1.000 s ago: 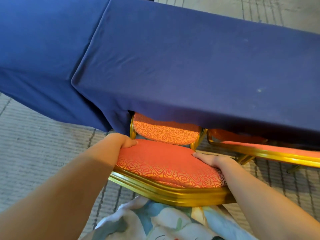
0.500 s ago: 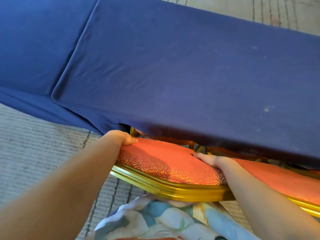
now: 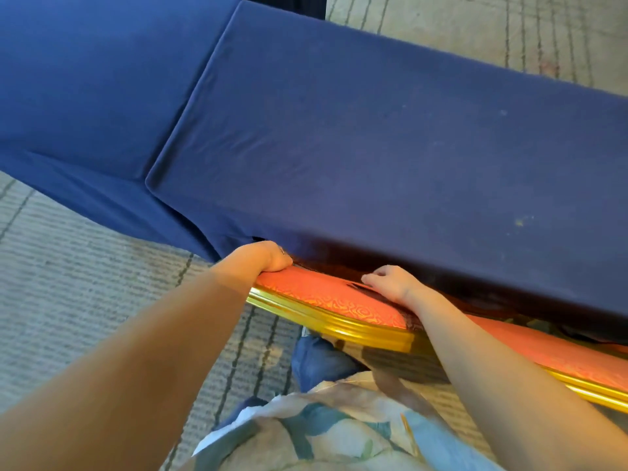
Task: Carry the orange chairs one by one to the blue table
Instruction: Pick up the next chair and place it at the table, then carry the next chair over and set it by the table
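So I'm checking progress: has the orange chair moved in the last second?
Yes. The orange chair has slid further under the blue table; its edge now hides the seat.

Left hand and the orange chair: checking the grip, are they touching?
Touching. The head view shows the left hand curled over the orange chair's top edge, no gap.

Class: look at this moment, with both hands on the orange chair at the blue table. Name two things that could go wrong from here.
1. The left hand sits right at the blue table cloth edge; pushing further could pinch its fingers between the orange chair and the table.
2. A second orange chair lies close on the right; the gold frames could knock together.
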`<state>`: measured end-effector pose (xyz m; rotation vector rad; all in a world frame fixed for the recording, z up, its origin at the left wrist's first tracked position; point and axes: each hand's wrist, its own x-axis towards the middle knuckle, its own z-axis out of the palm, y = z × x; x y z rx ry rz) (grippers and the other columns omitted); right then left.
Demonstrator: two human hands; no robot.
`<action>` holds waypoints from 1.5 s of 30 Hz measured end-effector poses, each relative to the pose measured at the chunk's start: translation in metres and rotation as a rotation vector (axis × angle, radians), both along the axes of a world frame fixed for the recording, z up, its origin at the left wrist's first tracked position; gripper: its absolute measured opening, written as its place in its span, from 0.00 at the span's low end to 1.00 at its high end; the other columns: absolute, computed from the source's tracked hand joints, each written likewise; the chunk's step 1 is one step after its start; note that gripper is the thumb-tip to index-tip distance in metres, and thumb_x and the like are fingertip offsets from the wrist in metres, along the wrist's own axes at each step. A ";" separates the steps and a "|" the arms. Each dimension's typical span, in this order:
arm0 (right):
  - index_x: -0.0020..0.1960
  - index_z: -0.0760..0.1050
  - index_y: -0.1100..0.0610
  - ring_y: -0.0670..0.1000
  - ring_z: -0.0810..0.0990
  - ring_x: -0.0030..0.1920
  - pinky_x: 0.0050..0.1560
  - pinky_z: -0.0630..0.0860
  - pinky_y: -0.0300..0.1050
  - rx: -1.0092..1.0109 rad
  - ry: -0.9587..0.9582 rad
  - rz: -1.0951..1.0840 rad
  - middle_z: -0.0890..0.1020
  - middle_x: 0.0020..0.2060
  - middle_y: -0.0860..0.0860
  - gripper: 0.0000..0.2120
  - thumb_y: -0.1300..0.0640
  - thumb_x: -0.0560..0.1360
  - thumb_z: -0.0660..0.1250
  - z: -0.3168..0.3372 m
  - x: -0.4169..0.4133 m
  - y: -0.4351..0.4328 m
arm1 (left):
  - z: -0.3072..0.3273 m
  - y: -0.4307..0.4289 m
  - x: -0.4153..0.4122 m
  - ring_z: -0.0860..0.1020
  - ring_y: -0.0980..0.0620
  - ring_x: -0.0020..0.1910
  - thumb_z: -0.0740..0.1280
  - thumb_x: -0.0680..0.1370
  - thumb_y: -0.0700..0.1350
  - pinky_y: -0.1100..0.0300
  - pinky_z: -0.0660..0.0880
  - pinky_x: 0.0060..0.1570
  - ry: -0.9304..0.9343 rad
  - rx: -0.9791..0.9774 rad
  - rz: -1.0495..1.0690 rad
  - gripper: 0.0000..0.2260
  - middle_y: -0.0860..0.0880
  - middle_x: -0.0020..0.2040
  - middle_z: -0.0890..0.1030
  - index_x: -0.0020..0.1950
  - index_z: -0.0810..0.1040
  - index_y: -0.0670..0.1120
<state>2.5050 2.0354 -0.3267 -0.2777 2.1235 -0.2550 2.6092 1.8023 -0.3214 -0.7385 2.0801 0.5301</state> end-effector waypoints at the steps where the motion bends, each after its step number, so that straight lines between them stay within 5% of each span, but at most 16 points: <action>1: 0.57 0.80 0.56 0.54 0.80 0.54 0.56 0.72 0.46 -0.038 0.015 0.004 0.82 0.54 0.54 0.17 0.45 0.78 0.64 0.005 0.005 -0.005 | 0.001 -0.001 0.003 0.68 0.41 0.71 0.58 0.82 0.53 0.50 0.64 0.69 0.037 -0.002 0.019 0.23 0.41 0.73 0.69 0.72 0.69 0.41; 4: 0.64 0.75 0.59 0.55 0.77 0.62 0.60 0.69 0.45 -0.095 0.055 0.030 0.79 0.61 0.56 0.21 0.45 0.79 0.64 0.023 0.024 -0.014 | 0.011 -0.002 0.024 0.75 0.40 0.63 0.59 0.77 0.57 0.47 0.70 0.63 0.178 -0.028 0.098 0.23 0.42 0.66 0.76 0.64 0.76 0.43; 7: 0.73 0.68 0.59 0.56 0.73 0.69 0.67 0.66 0.46 -0.145 0.134 0.015 0.74 0.70 0.56 0.28 0.46 0.78 0.65 0.044 0.038 -0.020 | 0.033 0.001 0.037 0.79 0.42 0.51 0.59 0.75 0.54 0.50 0.74 0.53 0.326 -0.061 0.161 0.13 0.45 0.50 0.81 0.44 0.77 0.46; 12: 0.71 0.71 0.57 0.53 0.74 0.67 0.66 0.68 0.47 -0.331 0.306 -0.023 0.75 0.68 0.53 0.24 0.48 0.78 0.65 0.086 0.072 -0.032 | 0.073 0.009 0.070 0.66 0.47 0.31 0.60 0.75 0.48 0.59 0.64 0.34 0.620 -0.044 0.291 0.15 0.50 0.28 0.67 0.29 0.63 0.47; 16: 0.69 0.73 0.54 0.52 0.75 0.64 0.65 0.71 0.50 -0.467 0.403 -0.052 0.77 0.64 0.51 0.21 0.48 0.78 0.65 0.121 0.111 -0.043 | 0.098 0.009 0.112 0.58 0.50 0.33 0.59 0.73 0.44 0.55 0.58 0.32 0.814 -0.007 0.368 0.14 0.51 0.28 0.60 0.31 0.57 0.48; 21: 0.69 0.71 0.51 0.50 0.76 0.58 0.58 0.74 0.50 -0.621 0.458 -0.009 0.77 0.59 0.48 0.20 0.50 0.78 0.63 0.152 0.169 -0.068 | 0.119 0.000 0.177 0.67 0.49 0.32 0.60 0.75 0.47 0.55 0.68 0.36 0.977 0.015 0.501 0.05 0.51 0.32 0.72 0.38 0.71 0.53; 24: 0.70 0.70 0.51 0.50 0.75 0.60 0.61 0.74 0.51 -0.683 0.468 0.047 0.76 0.61 0.48 0.21 0.51 0.78 0.63 0.163 0.209 -0.093 | 0.130 -0.012 0.224 0.64 0.50 0.34 0.59 0.74 0.46 0.54 0.65 0.37 1.049 -0.024 0.566 0.06 0.50 0.35 0.69 0.38 0.68 0.54; 32: 0.70 0.70 0.51 0.51 0.75 0.62 0.62 0.72 0.48 -0.752 0.408 0.214 0.75 0.62 0.48 0.22 0.51 0.78 0.65 0.184 0.280 -0.177 | 0.148 -0.069 0.328 0.73 0.49 0.36 0.60 0.74 0.48 0.56 0.72 0.43 1.140 -0.144 0.828 0.04 0.54 0.39 0.76 0.45 0.73 0.55; 36: 0.71 0.68 0.51 0.49 0.74 0.61 0.61 0.72 0.47 -0.771 0.381 0.305 0.74 0.62 0.47 0.23 0.50 0.77 0.65 0.195 0.300 -0.234 | 0.154 -0.118 0.365 0.80 0.53 0.45 0.62 0.76 0.50 0.49 0.78 0.53 1.166 -0.168 0.954 0.11 0.55 0.45 0.80 0.57 0.77 0.52; 45: 0.72 0.66 0.52 0.49 0.74 0.59 0.57 0.72 0.46 -0.835 0.367 0.442 0.73 0.66 0.49 0.25 0.49 0.77 0.65 0.224 0.302 -0.421 | 0.193 -0.277 0.398 0.81 0.51 0.46 0.63 0.77 0.48 0.52 0.78 0.53 1.209 -0.324 1.074 0.09 0.52 0.47 0.82 0.55 0.78 0.49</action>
